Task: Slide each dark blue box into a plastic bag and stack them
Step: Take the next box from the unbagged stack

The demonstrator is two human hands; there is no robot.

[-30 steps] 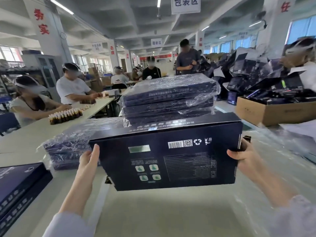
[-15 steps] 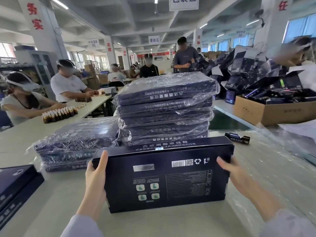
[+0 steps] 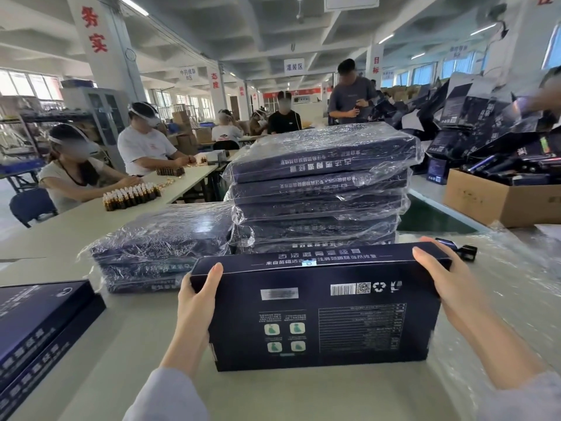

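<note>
I hold a bare dark blue box [image 3: 321, 308] in front of me, its printed back facing me and its lower edge down at the table [image 3: 127, 344]. My left hand [image 3: 197, 302] grips its left end, thumb on the face. My right hand [image 3: 446, 287] grips its upper right corner, fingers curled over the top edge. Just behind it rises a tall stack of bagged boxes [image 3: 321, 189]. A lower stack of bagged boxes [image 3: 161, 241] lies to the left of that. Clear plastic bags [image 3: 516, 287] are spread over the table on my right.
Two unbagged dark blue boxes [image 3: 39, 326] lie stacked at the near left. A small dark item [image 3: 458, 250] sits behind my right hand. An open cardboard carton [image 3: 501, 202] full of dark packaging stands at the far right. Several people work at tables behind, with small brown bottles [image 3: 130, 197].
The box has come down from in front of the tall stack to the table, closer to me. My right hand shifted from the box's right side to its upper right corner.
</note>
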